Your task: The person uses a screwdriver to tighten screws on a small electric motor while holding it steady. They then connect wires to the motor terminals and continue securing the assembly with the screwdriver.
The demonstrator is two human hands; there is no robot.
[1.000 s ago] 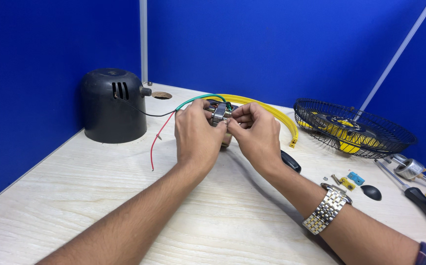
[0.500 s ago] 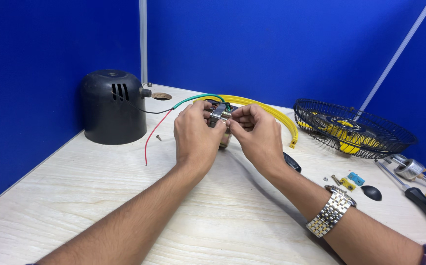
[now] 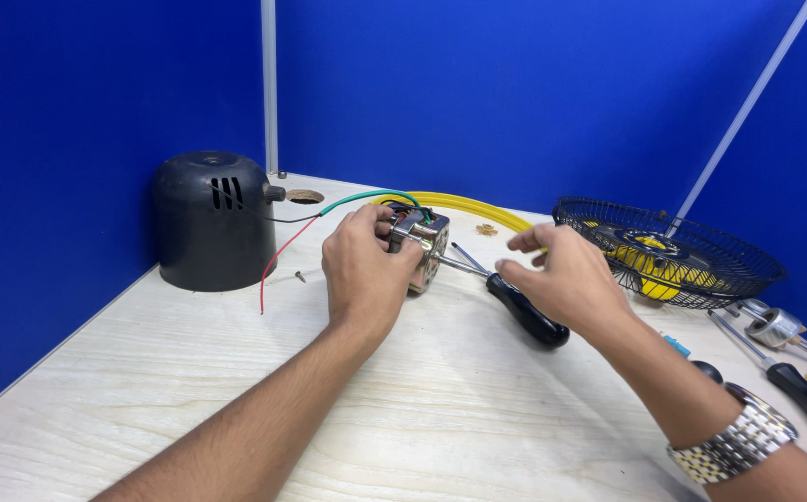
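Observation:
My left hand [image 3: 364, 265] grips a small metal fan motor [image 3: 419, 244] resting on the wooden table [image 3: 441, 409]. Green and red wires [image 3: 283, 251] run from the motor toward the left. My right hand [image 3: 562, 276] hovers to the right of the motor, fingers apart and holding nothing. It is just above a black-handled screwdriver [image 3: 520, 311] that lies on the table with its shaft pointing at the motor.
A black motor cover [image 3: 211, 221] stands at the back left. A black wire fan guard [image 3: 668, 251] with yellow blades inside lies at the right. A yellow ring [image 3: 464, 203] lies behind the motor. A small screw [image 3: 300, 275] and more tools [image 3: 789, 372] lie on the table.
My right hand has let go of the motor and moved right, opening. The screwdriver under it is now in plain sight. My left hand still holds the motor.

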